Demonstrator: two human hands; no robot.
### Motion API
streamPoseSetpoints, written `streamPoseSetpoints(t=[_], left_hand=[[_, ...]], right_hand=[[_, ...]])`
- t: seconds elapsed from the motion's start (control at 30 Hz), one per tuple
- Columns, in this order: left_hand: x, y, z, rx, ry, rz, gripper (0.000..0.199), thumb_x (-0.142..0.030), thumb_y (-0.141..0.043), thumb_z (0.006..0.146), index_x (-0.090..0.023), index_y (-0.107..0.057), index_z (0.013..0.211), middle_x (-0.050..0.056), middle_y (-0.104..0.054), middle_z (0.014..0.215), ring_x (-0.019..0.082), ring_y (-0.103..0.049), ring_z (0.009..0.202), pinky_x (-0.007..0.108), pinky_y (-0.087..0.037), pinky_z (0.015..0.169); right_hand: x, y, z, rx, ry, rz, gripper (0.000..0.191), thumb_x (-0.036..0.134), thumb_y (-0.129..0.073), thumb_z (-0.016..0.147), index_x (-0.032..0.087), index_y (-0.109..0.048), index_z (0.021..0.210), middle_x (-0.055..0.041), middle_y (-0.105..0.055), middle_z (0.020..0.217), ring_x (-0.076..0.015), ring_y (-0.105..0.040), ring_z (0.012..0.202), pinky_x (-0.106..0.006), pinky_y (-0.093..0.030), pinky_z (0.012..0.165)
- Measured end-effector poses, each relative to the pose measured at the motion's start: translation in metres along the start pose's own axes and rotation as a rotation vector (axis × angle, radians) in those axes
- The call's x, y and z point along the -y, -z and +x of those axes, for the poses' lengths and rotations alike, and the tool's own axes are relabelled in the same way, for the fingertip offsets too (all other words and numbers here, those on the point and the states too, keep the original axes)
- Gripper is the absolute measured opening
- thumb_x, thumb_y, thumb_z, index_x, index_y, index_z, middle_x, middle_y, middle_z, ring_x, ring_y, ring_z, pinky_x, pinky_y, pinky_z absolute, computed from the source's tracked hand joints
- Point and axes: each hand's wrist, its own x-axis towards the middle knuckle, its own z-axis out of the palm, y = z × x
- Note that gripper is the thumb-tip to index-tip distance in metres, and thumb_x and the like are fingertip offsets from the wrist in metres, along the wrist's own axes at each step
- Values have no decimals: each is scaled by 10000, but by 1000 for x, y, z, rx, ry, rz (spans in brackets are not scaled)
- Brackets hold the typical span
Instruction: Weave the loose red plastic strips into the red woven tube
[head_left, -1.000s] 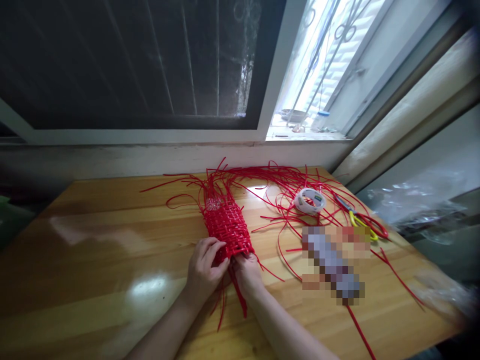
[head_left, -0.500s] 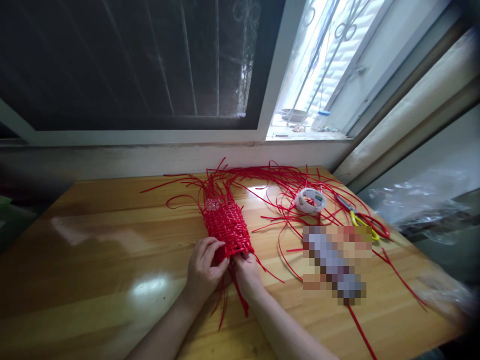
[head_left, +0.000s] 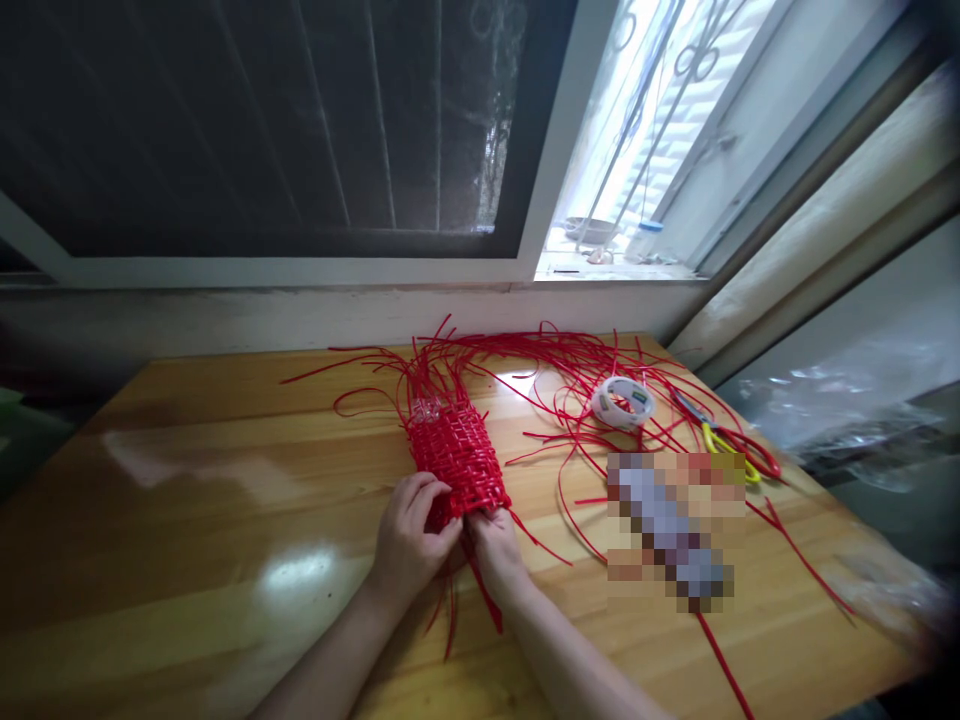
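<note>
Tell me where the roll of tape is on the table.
In the head view the roll of tape lies on the far right part of the wooden table, among loose red strips, just left of the yellow-handled scissors and right of the red woven piece.

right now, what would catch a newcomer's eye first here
The bright red woven piece in the middle of the wooden table, with the left hand and right hand gripping its near end. Behind and to its right, loose red strips sprawl around a roll of tape and yellow-handled scissors.
</note>
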Motion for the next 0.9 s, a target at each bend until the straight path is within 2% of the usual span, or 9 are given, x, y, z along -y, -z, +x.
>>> streamPoseSetpoints(t=[0.17, 0.3, 0.5, 0.67, 0.9], left_hand=[[-1, 1, 1, 34, 33, -15, 187, -163, -604, 704, -177, -571, 888, 68, -574, 935, 202, -566, 899, 350, -494, 816], [-2, 2, 2, 39, 51, -31, 182, -169, -601, 698, -182, -568, 877, 63, -580, 925, 200, -574, 884, 347, -497, 804], [-3, 2, 2, 25, 46, -36, 205, -148, -600, 676, -183, -553, 872, 56, -578, 914, 198, -572, 873, 344, -492, 804], [-3, 1, 1, 20, 54, -45, 217, -138, -611, 661, -182, -540, 861, 53, -574, 909, 194, -571, 864, 334, -490, 801], [-3, 1, 2, 8, 32, -56, 208, -126, -609, 658, -179, -543, 849, 55, -579, 906, 196, -572, 870, 337, -489, 808]], right_hand=[[0, 0, 1, -12, 0, -13, 118, 292, -597, 682, 192, -635, 730, -26, -662, 747, -162, -553, 652, -259, -431, 595], [0, 2, 0, -64, -13, -1, 122, 281, -637, 651, 174, -611, 702, -7, -628, 653, -145, -527, 602, -259, -434, 605], [1, 3, -2, -125, 36, -65, 151, 295, -645, 654, 158, -615, 713, -10, -614, 663, -141, -514, 615, -267, -436, 635], [1, 2, -2, -135, 19, -30, 120, 272, -638, 654, 160, -603, 674, 17, -576, 603, -116, -468, 560, -251, -421, 601], [1, 2, -1, -118, 6, 26, 86, 252, -639, 633, 182, -591, 622, 25, -589, 601, -118, -483, 555, -252, -422, 607]])
